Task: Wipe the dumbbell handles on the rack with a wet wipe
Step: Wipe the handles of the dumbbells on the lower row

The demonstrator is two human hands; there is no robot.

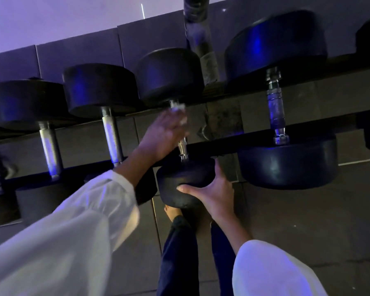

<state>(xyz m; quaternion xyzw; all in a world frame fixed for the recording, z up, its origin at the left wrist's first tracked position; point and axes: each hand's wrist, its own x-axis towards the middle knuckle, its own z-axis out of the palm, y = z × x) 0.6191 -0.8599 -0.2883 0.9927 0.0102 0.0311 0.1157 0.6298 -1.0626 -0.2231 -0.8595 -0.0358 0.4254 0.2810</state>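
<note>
While the dumbbell [169, 75] lies across the two rails of the rack [254, 136], the left hand [162, 135] is curled round the upper part of its handle [182, 146]. A wet wipe [178, 110] shows white at the fingertips, pressed against the metal. This hand is blurred. The right hand [216, 193] grips the dumbbell's near head from below, thumb on one side and fingers on the other. Neighbouring dumbbells [112, 135] rest on both sides. White sleeves [73, 231] cover both forearms.

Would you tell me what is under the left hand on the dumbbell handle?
A crumpled white wet wipe peeks above the left hand; the steel handle shows below it, its middle covered.
</note>
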